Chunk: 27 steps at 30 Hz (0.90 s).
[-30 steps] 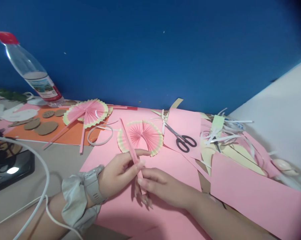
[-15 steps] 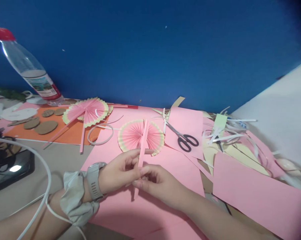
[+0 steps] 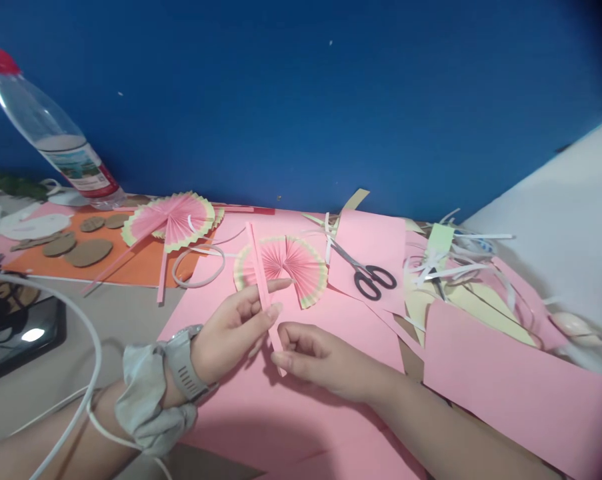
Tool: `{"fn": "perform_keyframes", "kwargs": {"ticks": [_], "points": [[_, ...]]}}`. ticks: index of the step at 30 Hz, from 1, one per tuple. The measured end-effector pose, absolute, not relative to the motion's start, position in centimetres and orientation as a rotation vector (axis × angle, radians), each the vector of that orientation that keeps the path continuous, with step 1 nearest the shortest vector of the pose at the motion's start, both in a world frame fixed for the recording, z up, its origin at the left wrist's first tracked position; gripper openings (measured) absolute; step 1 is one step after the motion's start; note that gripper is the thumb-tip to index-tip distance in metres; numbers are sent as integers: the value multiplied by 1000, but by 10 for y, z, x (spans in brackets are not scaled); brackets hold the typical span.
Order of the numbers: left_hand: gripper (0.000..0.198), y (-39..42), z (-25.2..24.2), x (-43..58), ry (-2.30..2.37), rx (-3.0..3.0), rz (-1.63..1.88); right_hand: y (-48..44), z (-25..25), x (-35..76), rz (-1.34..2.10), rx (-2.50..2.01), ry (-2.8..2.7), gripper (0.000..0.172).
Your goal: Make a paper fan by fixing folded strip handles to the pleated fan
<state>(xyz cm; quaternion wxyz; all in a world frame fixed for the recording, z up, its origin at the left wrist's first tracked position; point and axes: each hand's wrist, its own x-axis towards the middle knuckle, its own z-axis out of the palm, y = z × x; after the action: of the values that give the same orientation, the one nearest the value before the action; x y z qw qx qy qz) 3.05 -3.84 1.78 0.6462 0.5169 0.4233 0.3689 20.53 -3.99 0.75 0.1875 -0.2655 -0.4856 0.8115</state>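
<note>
The pink paper strip (image 3: 259, 263) has just swung from about one o'clock to eleven, its upper part now crossing in front of the pleated fan (image 3: 311, 273) at twelve. The left hand (image 3: 231, 340) pinches it mid-length; the right hand (image 3: 325, 363) has shifted to grasp the near end — so it is held at two separate spots. Scissors (image 3: 363, 275) lie at two o'clock.

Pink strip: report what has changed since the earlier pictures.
The strip first tipped rightward at its far end, now leans left again. The left hand has drawn apart from the right hand, toward the near fan; both still hold the strip. The near fan, scissors and bottle stayed put.
</note>
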Motion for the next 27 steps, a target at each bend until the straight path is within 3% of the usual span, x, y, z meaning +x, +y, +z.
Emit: {"fn": "perform_keyframes", "kwargs": {"ticks": [7,12,18,27], "points": [[59,-38,16,31,1086,1051,1071,-37,9,212,2402,-657,-1653,34],[57,-43,15,32,926,1131,818,-37,9,210,2324,-542,-1417,47],[52,-43,12,32,839,1117,733,-36,10,208,2253,-690,-1562,27],[55,-34,16,27,977,1019,905,-28,17,218,2442,-724,-1634,28]]}}
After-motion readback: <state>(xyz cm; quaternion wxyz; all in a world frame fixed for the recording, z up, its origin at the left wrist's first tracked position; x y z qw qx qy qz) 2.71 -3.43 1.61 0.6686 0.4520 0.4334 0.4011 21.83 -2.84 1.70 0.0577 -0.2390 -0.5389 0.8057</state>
